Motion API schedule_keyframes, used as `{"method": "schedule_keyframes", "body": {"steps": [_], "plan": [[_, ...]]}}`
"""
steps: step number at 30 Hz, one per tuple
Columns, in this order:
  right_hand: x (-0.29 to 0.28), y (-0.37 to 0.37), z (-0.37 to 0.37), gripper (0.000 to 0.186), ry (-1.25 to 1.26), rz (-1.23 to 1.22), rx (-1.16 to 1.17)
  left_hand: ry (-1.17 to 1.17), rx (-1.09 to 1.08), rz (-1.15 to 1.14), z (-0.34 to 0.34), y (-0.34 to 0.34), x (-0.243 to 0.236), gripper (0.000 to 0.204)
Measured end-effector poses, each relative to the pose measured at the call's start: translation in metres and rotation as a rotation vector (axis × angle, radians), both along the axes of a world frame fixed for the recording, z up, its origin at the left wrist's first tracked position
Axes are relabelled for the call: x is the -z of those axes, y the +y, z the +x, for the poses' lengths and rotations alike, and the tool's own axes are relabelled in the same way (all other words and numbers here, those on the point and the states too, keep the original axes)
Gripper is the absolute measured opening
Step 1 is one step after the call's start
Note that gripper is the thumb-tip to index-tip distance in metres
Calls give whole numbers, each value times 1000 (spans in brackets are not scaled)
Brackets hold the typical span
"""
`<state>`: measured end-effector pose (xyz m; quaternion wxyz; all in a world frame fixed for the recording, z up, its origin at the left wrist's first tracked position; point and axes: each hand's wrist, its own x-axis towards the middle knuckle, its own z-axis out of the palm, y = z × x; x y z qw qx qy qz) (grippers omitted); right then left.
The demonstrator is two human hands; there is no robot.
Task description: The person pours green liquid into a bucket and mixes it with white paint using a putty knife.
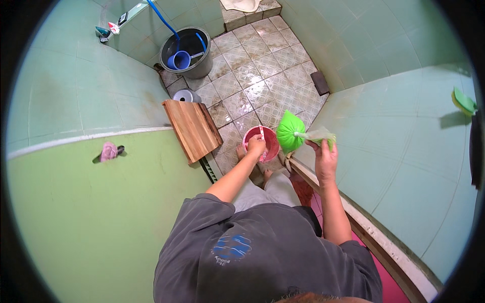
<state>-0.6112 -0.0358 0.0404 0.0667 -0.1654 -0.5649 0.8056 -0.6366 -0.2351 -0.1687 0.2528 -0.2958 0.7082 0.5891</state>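
Above the wet floor (240, 103), the right hand (327, 159) pinches the green bag (290, 132) by its neck (314, 135), likely so it hangs freely beside the pink bucket (273, 144); the left hand (256, 146) grips a pale strip (261, 131), perhaps the bucket's handle, probably for steadiness.

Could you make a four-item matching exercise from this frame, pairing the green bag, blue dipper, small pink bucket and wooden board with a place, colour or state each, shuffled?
Column one
1. Green bag
2. Blue dipper
3. Small pink bucket
4. Wooden board

Column two
A. Under the left hand
B. Brown, with streaks of lighter and darker grain
C. Inside the large dark bucket
D. Held by its gathered clear plastic top in the right hand

Right pairs: 1-D, 2-C, 3-A, 4-B
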Motion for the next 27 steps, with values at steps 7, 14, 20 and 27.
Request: {"method": "schedule_keyframes", "body": {"steps": [7, 14, 20, 27], "plan": [[17, -10, -38, 20, -36, -56, 147, -77, -62, -85, -68, -48, 36, 39], [49, -1, -80, 20, -90, -76, 184, -59, -102, -125, -140, -71, 50, 49], [103, 30, -126, 24, -179, -43, 152, -37, -167, -193, -210, -42, 99, 47], [150, 68, -157, 24, -274, -10, 152, -40, -66, -261, -267, -11, 162, 51]]}}
